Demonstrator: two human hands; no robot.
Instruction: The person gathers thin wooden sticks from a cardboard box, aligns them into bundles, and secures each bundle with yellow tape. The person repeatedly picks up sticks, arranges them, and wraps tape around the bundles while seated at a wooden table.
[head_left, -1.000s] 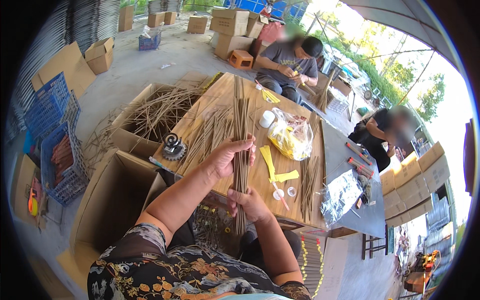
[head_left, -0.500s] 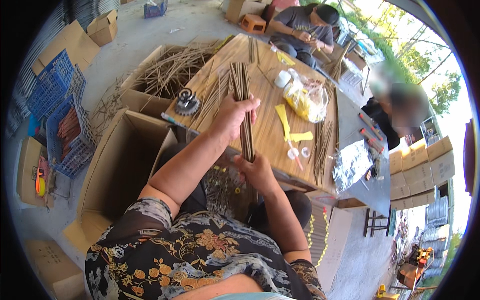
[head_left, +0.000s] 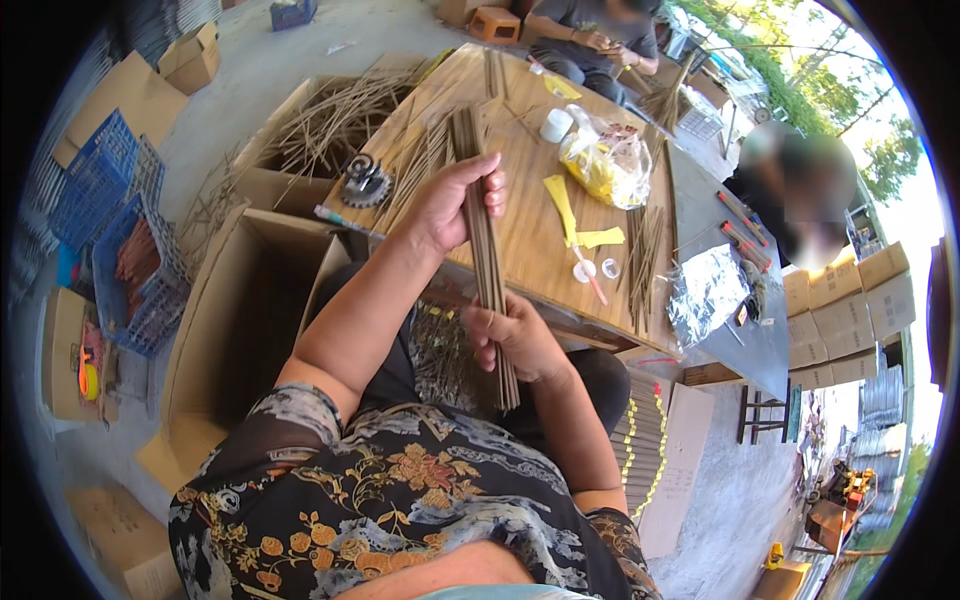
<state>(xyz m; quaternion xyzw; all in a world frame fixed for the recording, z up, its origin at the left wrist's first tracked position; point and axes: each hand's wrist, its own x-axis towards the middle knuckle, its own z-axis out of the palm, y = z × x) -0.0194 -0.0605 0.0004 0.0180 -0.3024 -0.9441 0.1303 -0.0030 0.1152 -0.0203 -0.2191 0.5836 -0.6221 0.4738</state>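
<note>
A bundle of thin brown sticks (head_left: 482, 250) stands lengthwise between my hands, over the near edge of the wooden table (head_left: 535, 235). My left hand (head_left: 455, 203) is wrapped round its upper part, thumb across the front. Lower down, my right hand (head_left: 515, 335) closes round the bundle, and the stick ends poke out below it, above my lap. Loose sticks (head_left: 418, 165) lie on the table beyond my left hand. A dark metal gear-like device (head_left: 366, 184) sits on the table's left corner.
An open cardboard box (head_left: 260, 290) stands at my left, with a box of loose sticks (head_left: 340, 130) behind it. Yellow strips (head_left: 565, 215), a plastic bag (head_left: 607, 160) and more sticks (head_left: 648, 265) lie on the table's right. Two people sit across; blue crates (head_left: 140, 275) stand far left.
The bundle has slid down through my hands, so its lower ends now show beneath my right hand. My head view has shifted slightly; the table appears higher.
</note>
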